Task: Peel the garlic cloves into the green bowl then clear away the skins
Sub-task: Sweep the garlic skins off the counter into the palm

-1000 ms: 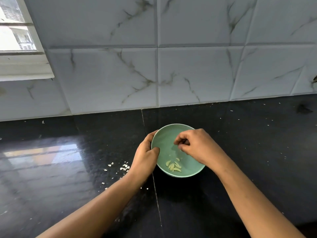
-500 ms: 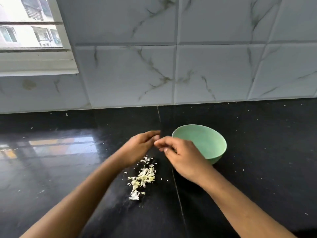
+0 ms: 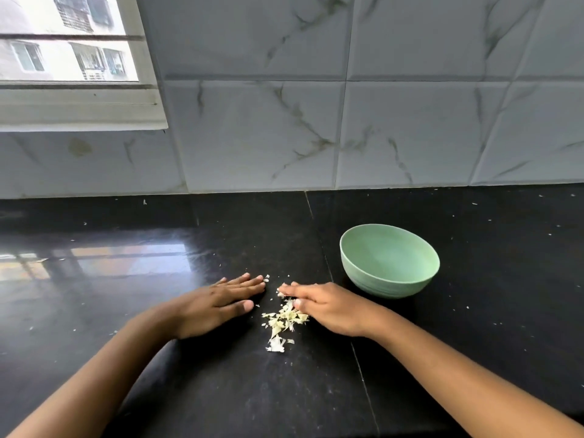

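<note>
Skins (image 3: 284, 320) lie in a loose pile on the counter (image 3: 237, 390) btwn my hands, w/ the bowl (image 3: 390, 260) near on the R. I'd sweep w/ both palm edges pressed down so flakes don't slip under. L hand (image 3: 221, 300) lies flat, fingers straight, holding nothing. R hand (image 3: 328, 306) is flat too, its fingers touching the pile.

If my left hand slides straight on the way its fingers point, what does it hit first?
Probably the few loose skin flakes just past the fingers of the left hand, then the right hand, whose fingertips point back at it. The main skin pile lies nearer you, off that line.
</note>
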The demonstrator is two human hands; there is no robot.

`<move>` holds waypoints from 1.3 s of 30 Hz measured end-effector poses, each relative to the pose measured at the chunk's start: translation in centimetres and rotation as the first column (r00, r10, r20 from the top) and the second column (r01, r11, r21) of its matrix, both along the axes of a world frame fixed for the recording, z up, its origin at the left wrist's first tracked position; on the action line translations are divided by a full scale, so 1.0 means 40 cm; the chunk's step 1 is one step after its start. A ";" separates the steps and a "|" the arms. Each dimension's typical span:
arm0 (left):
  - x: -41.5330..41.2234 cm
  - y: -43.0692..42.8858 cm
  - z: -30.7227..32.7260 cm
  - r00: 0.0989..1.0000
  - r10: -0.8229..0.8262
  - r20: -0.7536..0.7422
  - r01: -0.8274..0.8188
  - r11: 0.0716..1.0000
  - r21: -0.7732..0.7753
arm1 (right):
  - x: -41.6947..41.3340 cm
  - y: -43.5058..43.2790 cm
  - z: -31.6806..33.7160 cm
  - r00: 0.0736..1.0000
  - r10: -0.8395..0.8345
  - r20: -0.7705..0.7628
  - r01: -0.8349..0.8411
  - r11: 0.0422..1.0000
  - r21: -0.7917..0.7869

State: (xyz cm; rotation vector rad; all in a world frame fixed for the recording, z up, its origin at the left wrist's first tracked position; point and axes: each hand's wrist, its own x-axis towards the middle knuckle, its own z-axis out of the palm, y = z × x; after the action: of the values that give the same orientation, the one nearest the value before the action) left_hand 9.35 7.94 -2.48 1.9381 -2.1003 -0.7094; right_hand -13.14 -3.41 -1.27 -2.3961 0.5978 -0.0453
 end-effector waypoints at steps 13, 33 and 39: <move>-0.007 -0.001 -0.013 0.990 0.055 0.131 -0.045 0.996 -0.080 | 0.064 0.012 -0.006 0.985 0.163 -0.057 -0.168 0.982 -0.090; -0.187 0.174 -0.042 0.962 0.215 0.170 -0.174 0.958 -0.228 | -0.067 0.176 -0.007 0.994 -0.071 0.088 0.093 0.955 -0.280; -0.204 0.203 -0.043 0.961 0.189 0.204 -0.144 0.966 -0.215 | -0.088 0.195 -0.027 0.998 0.031 0.045 -0.013 0.935 -0.356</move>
State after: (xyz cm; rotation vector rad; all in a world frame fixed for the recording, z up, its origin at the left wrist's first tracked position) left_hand 1.19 16.04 -4.18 2.1319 -2.0031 -0.2482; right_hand -16.65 4.38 -2.36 -2.7419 0.5781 -0.2211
